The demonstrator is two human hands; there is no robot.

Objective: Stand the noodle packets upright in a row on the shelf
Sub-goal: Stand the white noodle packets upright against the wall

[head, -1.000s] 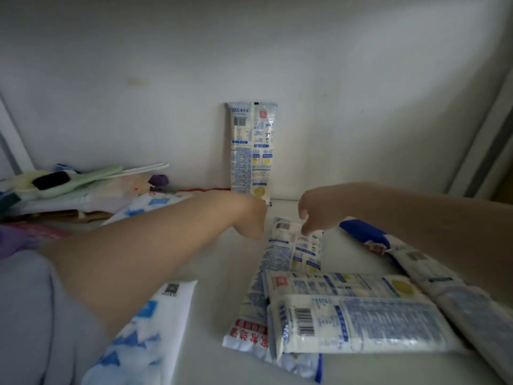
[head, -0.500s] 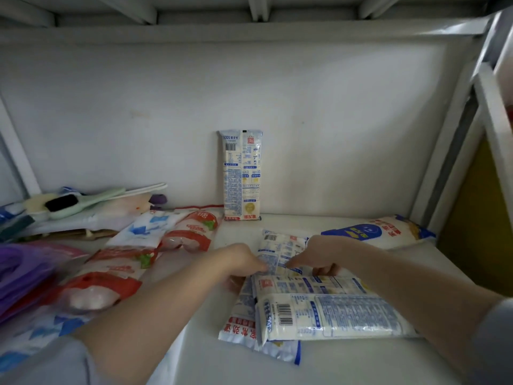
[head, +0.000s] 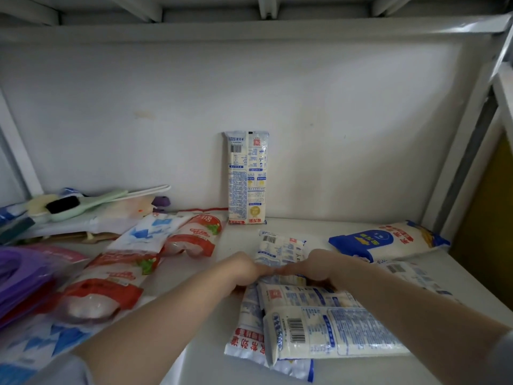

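Note:
One noodle packet [head: 247,176] stands upright against the shelf's back wall. In front of it a second noodle packet [head: 280,245] lies flat, pointing toward the wall. My left hand [head: 245,270] and my right hand [head: 317,266] meet over its near half, fingers curled down around its sides and fingertips touching. Nearer to me lie several more flat packets: one across the pile [head: 336,332], one under it [head: 302,295], and a red-lettered one at the bottom [head: 244,340]. Further packets [head: 408,273] lie under my right forearm.
A blue and yellow bag [head: 388,240] lies at the right back. Red and white bags [head: 191,234] and a blue and white bag [head: 150,229] lie to the left, with brushes [head: 69,204] and purple items [head: 19,276] beyond. A white shelf post [head: 472,120] rises at right.
My view has pulled back and up. Both hands dropped from near the upright packet onto the flat packet and closed together over it.

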